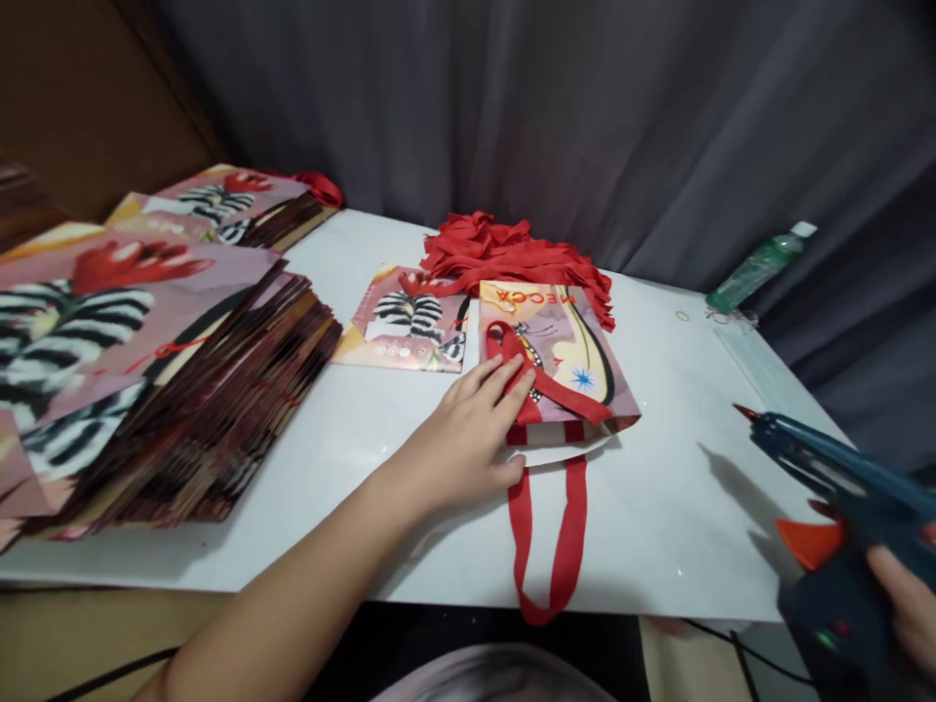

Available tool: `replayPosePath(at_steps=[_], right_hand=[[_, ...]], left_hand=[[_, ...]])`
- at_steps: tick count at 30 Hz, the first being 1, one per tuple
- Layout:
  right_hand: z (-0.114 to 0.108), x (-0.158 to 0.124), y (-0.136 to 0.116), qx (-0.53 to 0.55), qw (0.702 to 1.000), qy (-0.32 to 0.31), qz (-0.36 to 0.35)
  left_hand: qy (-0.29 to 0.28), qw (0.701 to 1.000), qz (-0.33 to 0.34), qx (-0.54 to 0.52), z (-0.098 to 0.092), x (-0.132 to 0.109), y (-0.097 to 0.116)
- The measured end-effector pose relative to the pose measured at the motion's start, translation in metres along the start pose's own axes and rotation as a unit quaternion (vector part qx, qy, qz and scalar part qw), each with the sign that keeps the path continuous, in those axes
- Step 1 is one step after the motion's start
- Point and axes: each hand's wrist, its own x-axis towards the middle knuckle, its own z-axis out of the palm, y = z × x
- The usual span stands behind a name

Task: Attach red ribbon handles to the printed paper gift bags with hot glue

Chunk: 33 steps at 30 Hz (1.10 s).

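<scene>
A printed paper bag (585,331) lies on the white table, its open end toward me. My left hand (479,429) rests on the bag's left part with fingers spread, over a red ribbon (563,390) that loops across the bag. A second red ribbon loop (568,536) hangs out of the opening toward the table's front edge. At the far right my right hand (907,595) is wrapped round a dark blue glue gun (840,478) with an orange trigger. The gun's tip points left, above the table and apart from the bag.
Tall stacks of printed bags (146,361) stand at the left. A flat printed bag (409,322) lies left of the open one, a heap of red ribbons (512,253) behind. A green bottle (757,273) lies at the back right of the table (680,507); a grey curtain hangs behind.
</scene>
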Motion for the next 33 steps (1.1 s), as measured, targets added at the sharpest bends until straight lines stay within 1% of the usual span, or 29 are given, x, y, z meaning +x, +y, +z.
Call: replayPosePath(at_steps=[1,2,3,4,5,7,9,12,13,14,15,16,18,19,22,24,26,27,28,29,30,31,32,33], right_hand=[[0.001,0.01,-0.002,0.047,0.994,0.057,0.075],[0.002,0.02,-0.003,0.092,0.981,0.083,0.152],[0.004,0.031,-0.006,0.137,0.964,0.079,0.213],[0.005,0.04,-0.008,0.172,0.952,0.09,0.235],[0.008,0.049,-0.01,0.196,0.942,0.08,0.261],[0.013,0.065,-0.013,0.232,0.931,0.053,0.277],[0.019,0.077,-0.014,0.253,0.926,0.008,0.281],[0.026,0.095,-0.015,0.254,0.928,-0.044,0.269],[0.028,0.102,-0.015,0.221,0.939,-0.057,0.257],[0.028,0.109,-0.016,0.164,0.954,-0.075,0.238],[0.029,0.115,-0.016,0.087,0.969,-0.09,0.215],[0.029,0.122,-0.016,0.005,0.975,-0.097,0.198],[0.028,0.133,-0.018,-0.13,0.972,-0.086,0.177],[0.027,0.138,-0.018,-0.173,0.967,-0.073,0.173],[0.026,0.144,-0.024,-0.27,0.95,-0.041,0.15],[0.026,0.137,-0.032,-0.328,0.935,-0.025,0.132],[0.03,0.118,-0.043,-0.405,0.91,0.014,0.087],[0.034,0.105,-0.048,-0.462,0.885,0.051,0.031],[0.04,0.089,-0.054,-0.499,0.862,0.079,-0.052],[0.049,0.071,-0.059,-0.498,0.85,0.086,-0.151],[0.06,0.053,-0.063,-0.456,0.847,0.065,-0.267],[0.072,0.035,-0.066,-0.389,0.836,-0.01,-0.388],[0.086,0.02,-0.067,-0.319,0.809,-0.103,-0.483],[0.1,0.007,-0.067,-0.288,0.778,-0.183,-0.528]], left_hand=[[-0.002,1.0,0.0,0.004,-0.001,0.0,0.0],[-0.003,1.0,0.0,0.008,-0.002,0.0,-0.001],[-0.003,1.0,0.0,0.012,-0.003,0.0,-0.001],[-0.002,1.0,-0.001,0.016,-0.003,0.0,-0.002],[-0.001,1.0,-0.003,0.021,-0.004,0.0,-0.003],[0.002,1.0,-0.004,0.031,-0.004,0.001,-0.005],[0.008,0.999,-0.001,0.042,-0.003,0.002,-0.008],[0.023,0.998,0.005,0.064,0.001,0.003,-0.014],[0.03,0.997,0.008,0.074,0.003,0.003,-0.016],[0.039,0.996,0.012,0.083,0.005,0.004,-0.019],[0.05,0.994,0.017,0.091,0.007,0.004,-0.021],[0.06,0.993,0.024,0.097,0.009,0.005,-0.024],[0.075,0.991,0.035,0.105,0.013,0.005,-0.028],[0.078,0.99,0.039,0.108,0.014,0.006,-0.029],[0.084,0.989,0.045,0.109,0.014,0.007,-0.03],[0.09,0.989,0.046,0.104,0.014,0.008,-0.029],[0.088,0.99,0.047,0.1,0.013,0.008,-0.028],[0.084,0.99,0.047,0.1,0.013,0.008,-0.027],[0.08,0.991,0.046,0.1,0.013,0.008,-0.027],[0.075,0.991,0.046,0.1,0.012,0.007,-0.026],[0.072,0.991,0.045,0.1,0.011,0.007,-0.025],[0.069,0.992,0.043,0.1,0.011,0.007,-0.024],[0.066,0.992,0.042,0.101,0.01,0.007,-0.023],[0.063,0.992,0.041,0.101,0.01,0.007,-0.022]])
